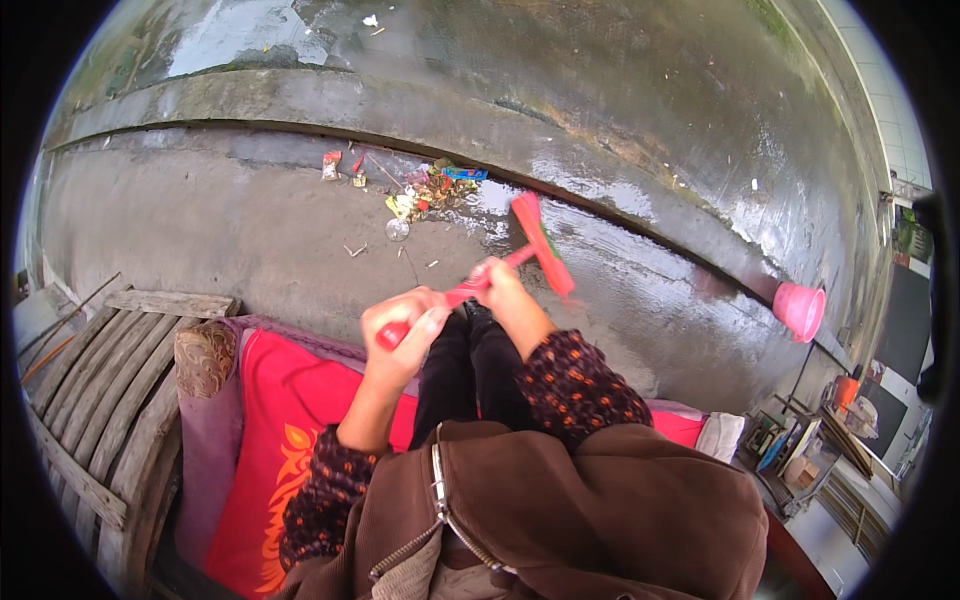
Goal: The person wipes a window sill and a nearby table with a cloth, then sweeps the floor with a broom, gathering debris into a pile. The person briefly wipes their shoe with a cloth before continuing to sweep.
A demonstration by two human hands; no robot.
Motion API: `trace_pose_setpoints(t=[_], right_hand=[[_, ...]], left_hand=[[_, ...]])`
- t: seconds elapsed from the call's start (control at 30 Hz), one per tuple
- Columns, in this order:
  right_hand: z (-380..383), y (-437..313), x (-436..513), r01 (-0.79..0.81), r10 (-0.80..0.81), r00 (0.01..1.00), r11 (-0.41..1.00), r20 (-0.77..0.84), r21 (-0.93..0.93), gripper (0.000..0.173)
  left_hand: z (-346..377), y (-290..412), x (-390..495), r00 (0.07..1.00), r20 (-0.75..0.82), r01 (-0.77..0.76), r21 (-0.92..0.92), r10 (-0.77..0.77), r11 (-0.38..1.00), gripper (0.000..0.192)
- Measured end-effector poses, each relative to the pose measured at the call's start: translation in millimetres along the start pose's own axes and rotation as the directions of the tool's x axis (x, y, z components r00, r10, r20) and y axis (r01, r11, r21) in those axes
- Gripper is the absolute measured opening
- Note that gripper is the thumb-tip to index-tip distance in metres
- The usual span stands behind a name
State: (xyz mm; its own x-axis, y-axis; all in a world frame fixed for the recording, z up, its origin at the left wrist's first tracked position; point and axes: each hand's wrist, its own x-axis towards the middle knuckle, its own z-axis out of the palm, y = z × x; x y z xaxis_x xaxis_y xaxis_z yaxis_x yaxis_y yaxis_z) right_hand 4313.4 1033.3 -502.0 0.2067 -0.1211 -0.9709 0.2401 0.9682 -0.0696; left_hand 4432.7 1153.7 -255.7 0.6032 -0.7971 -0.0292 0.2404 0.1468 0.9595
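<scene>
My left hand [400, 334] is closed round the upper end of the red handle of a broom or brush [541, 244]. Lower on the same handle, my right hand [496, 283] grips it, with the arm stretched forward. The red head, with a bit of green along one side, is blurred, so I cannot tell whether it touches the wet concrete floor [600, 292]. To the left of the head lies a heap of wet litter [431, 191] with food scraps and wrappers, beside a low concrete kerb [420, 109].
A pink bucket [796, 311] stands by the kerb at the right. Slatted wooden furniture [112, 382] and a seat with a red cover [300, 390] are at the left. Planks and household items [810, 450] crowd the lower right. A crumpled packet [331, 165] lies near the litter.
</scene>
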Motion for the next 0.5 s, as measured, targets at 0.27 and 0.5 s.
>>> trace_pose_setpoints(t=[0.27,0.5], right_hand=[[174.5,142.7,55.3,-0.327,0.336,0.836,0.940,0.433,-0.099,0.023],[213.3,168.2,-39.2,-0.464,0.445,0.746,0.881,0.495,-0.092,0.032]], left_hand=[[-78.3,52.3,16.4,0.965,0.216,-0.236,0.477,0.148,0.847,0.034],[-70.0,119.8,9.3,0.946,0.143,-0.322,0.512,0.290,0.796,0.046]])
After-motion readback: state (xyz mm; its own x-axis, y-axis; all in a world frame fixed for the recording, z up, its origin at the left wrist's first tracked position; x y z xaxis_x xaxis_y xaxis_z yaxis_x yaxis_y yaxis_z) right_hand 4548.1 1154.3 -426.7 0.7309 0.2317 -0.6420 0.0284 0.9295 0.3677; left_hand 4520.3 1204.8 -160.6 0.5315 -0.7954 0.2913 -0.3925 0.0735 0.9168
